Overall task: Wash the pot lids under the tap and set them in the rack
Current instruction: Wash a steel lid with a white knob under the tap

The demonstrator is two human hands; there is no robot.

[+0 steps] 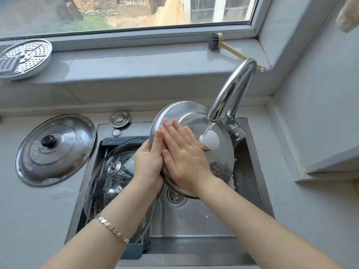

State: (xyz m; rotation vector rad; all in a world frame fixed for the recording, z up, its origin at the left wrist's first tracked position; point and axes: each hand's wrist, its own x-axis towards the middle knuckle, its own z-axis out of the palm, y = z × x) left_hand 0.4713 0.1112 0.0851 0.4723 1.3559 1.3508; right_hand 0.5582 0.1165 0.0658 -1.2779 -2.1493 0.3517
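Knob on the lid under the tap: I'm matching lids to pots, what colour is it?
The knob is white; head view.

Both forearms are bare right down to the wrists. Round the left wrist sits a slim bracelet [112, 228] of small flat metal links, pale silver with a rosy tint, set edge to edge in a single row. The left hand [148, 165] and right hand [184, 158] are bare, the right one's back glistening wet

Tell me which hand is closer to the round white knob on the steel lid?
Right. The right hand lies on the steel lid beside the round white knob; the left hand grips its rim, farther away.
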